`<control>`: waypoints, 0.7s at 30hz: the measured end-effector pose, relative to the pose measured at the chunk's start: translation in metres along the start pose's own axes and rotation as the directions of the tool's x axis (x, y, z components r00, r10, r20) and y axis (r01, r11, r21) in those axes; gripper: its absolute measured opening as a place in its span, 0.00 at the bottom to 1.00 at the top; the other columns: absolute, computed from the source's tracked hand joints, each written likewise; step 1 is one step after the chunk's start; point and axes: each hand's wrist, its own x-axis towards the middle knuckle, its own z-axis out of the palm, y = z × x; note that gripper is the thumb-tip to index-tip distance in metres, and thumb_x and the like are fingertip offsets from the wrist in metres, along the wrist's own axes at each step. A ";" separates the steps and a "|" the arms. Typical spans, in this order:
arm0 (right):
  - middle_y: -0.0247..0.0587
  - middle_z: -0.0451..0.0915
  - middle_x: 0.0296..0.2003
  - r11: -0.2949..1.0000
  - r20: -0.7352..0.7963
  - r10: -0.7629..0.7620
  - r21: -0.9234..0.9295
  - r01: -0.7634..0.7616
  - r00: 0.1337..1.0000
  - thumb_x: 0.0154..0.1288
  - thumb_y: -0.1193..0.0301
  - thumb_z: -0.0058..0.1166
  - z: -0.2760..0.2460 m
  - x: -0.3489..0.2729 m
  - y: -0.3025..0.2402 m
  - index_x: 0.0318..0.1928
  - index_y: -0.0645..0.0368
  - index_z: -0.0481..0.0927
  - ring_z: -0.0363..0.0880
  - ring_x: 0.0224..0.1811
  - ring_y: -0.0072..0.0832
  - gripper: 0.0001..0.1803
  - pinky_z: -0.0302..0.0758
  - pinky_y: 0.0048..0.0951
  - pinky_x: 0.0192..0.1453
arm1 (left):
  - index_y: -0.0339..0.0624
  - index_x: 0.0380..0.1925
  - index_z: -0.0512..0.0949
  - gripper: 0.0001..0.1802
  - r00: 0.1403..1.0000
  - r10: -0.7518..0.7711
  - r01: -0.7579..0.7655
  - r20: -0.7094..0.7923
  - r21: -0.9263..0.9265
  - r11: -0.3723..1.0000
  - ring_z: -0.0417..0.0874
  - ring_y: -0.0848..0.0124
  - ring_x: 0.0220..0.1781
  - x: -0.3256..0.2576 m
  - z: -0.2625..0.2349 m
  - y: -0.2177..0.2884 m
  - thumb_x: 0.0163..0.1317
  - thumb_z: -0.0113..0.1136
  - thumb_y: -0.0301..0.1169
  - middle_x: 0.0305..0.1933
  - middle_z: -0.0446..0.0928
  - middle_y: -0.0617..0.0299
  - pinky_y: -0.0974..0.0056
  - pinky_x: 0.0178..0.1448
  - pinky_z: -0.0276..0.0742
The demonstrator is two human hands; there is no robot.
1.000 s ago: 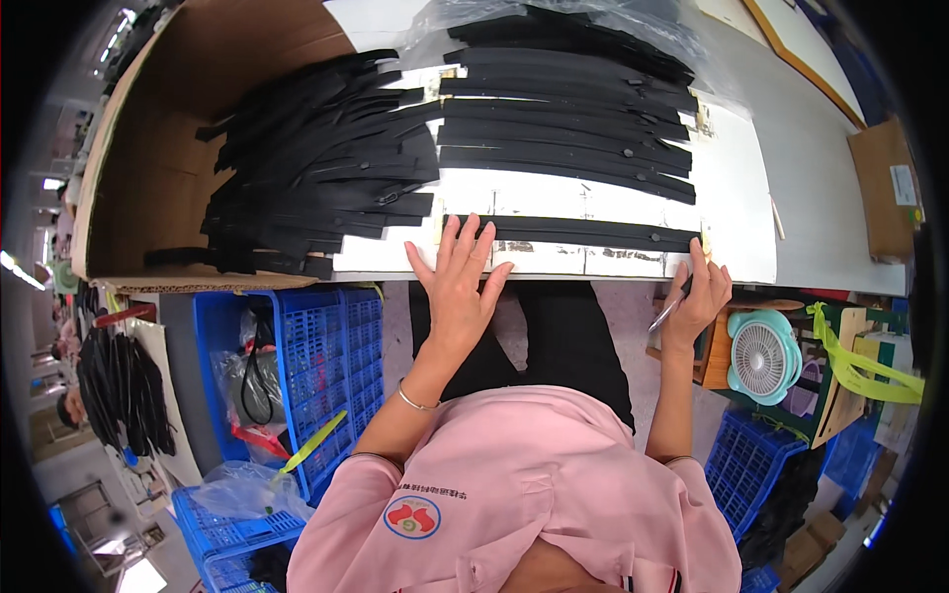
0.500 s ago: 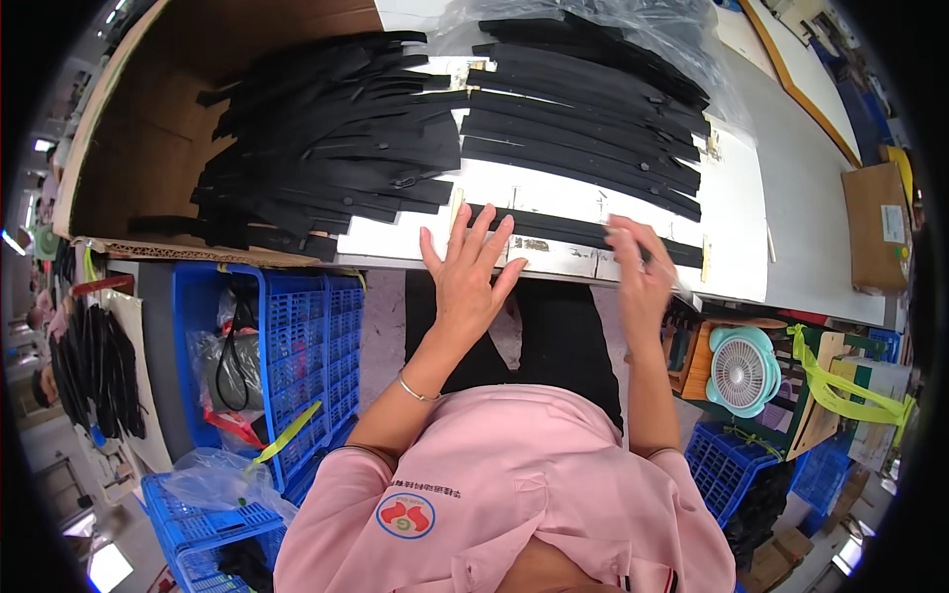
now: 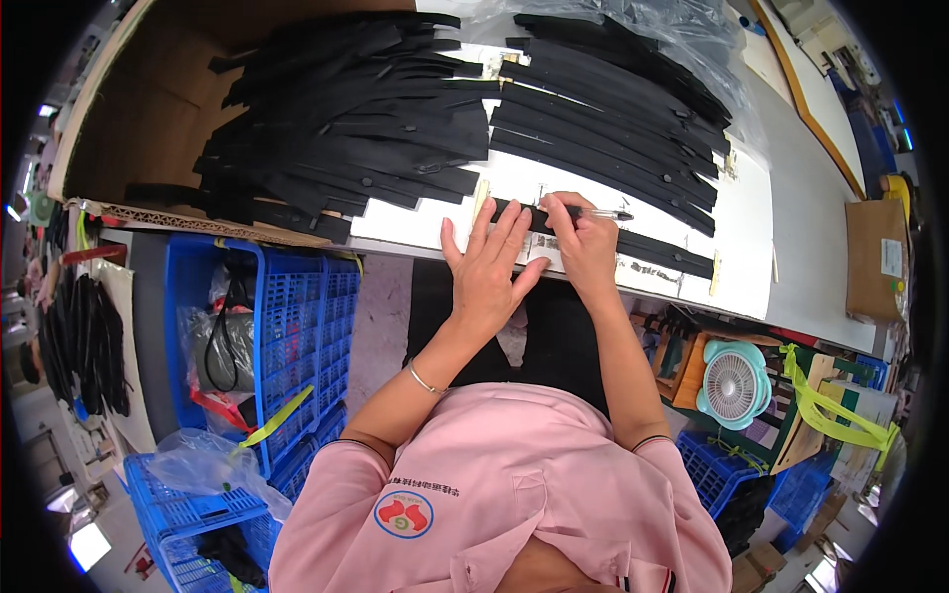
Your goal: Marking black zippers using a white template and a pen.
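Observation:
My left hand (image 3: 486, 277) lies on a black fabric strip (image 3: 657, 252) near the front edge of the white board (image 3: 743, 247), its fingers spread over the strip's left part. Just right of it, my right hand (image 3: 590, 255) pinches a slim pen (image 3: 613, 213) with a clear barrel. One end of the pen sticks out to the right above the strip. Its other end is hidden by my fingers, so contact with the strip cannot be made out. Farther back on the board lie several more black strips (image 3: 603, 128) in a row, side by side.
A loose heap of black strips (image 3: 346, 128) spreads left, partly inside a cardboard box (image 3: 129, 128). Clear plastic film (image 3: 692, 40) lies at the back. Blue crates (image 3: 301, 336) stand below left. A small turquoise fan (image 3: 733, 385) and a closed carton (image 3: 877, 257) are at right.
My right hand has moved left along the strip, close to my left hand, and the pen now shows clearly in it. My left hand stays on the strip. The whole view has shifted slightly.

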 end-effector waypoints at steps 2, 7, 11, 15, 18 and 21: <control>0.40 0.88 0.34 1.000 0.015 0.019 -0.005 -0.019 1.000 0.75 0.70 0.59 0.000 -0.001 0.000 0.41 0.70 0.87 0.83 0.30 0.19 0.12 0.77 0.21 0.36 | 0.43 0.67 0.76 0.36 1.000 -0.001 0.001 -0.001 0.003 1.000 0.66 0.57 0.79 0.000 0.000 0.000 0.60 0.73 0.44 0.74 0.73 0.62 0.29 0.78 0.38; 0.40 0.89 0.34 0.997 0.035 0.001 -0.076 0.002 0.999 0.75 0.71 0.59 -0.001 0.000 -0.003 0.40 0.70 0.87 0.84 0.31 0.19 0.12 0.78 0.21 0.36 | 0.44 0.67 0.76 0.36 1.000 0.000 0.001 -0.005 0.008 1.000 0.65 0.58 0.79 0.000 0.000 0.000 0.60 0.73 0.44 0.74 0.73 0.63 0.30 0.78 0.38; 0.38 0.88 0.32 0.999 -0.019 0.038 -0.017 -0.038 0.999 0.75 0.71 0.59 0.000 -0.001 -0.003 0.38 0.70 0.87 0.82 0.29 0.19 0.13 0.76 0.21 0.34 | 0.44 0.66 0.77 0.35 1.000 -0.006 0.006 -0.003 0.010 1.000 0.65 0.59 0.79 -0.001 0.000 0.000 0.60 0.72 0.45 0.74 0.73 0.63 0.30 0.79 0.37; 0.43 0.89 0.32 0.996 0.080 0.011 0.086 -0.018 0.997 0.72 0.68 0.61 -0.005 -0.003 -0.003 0.33 0.70 0.86 0.84 0.25 0.25 0.15 0.76 0.26 0.30 | 0.44 0.66 0.77 0.35 1.000 -0.008 0.009 -0.007 0.023 1.000 0.66 0.59 0.79 -0.001 0.000 0.000 0.60 0.72 0.45 0.73 0.73 0.63 0.30 0.79 0.37; 0.42 0.89 0.30 0.999 0.106 -0.009 0.043 0.004 0.994 0.72 0.67 0.60 -0.005 -0.003 -0.002 0.33 0.69 0.87 0.85 0.24 0.25 0.15 0.76 0.26 0.30 | 0.43 0.66 0.78 0.35 1.000 -0.014 0.014 -0.003 0.028 1.000 0.66 0.59 0.79 0.000 -0.001 0.000 0.60 0.72 0.45 0.73 0.74 0.63 0.30 0.79 0.37; 0.41 0.89 0.28 0.999 0.094 -0.026 0.027 0.023 0.995 0.72 0.66 0.60 -0.006 -0.003 0.000 0.33 0.67 0.88 0.84 0.23 0.25 0.15 0.76 0.26 0.29 | 0.44 0.66 0.78 0.35 1.000 0.004 -0.004 -0.006 0.029 1.000 0.67 0.58 0.78 0.002 0.001 0.002 0.60 0.72 0.45 0.72 0.74 0.63 0.31 0.79 0.37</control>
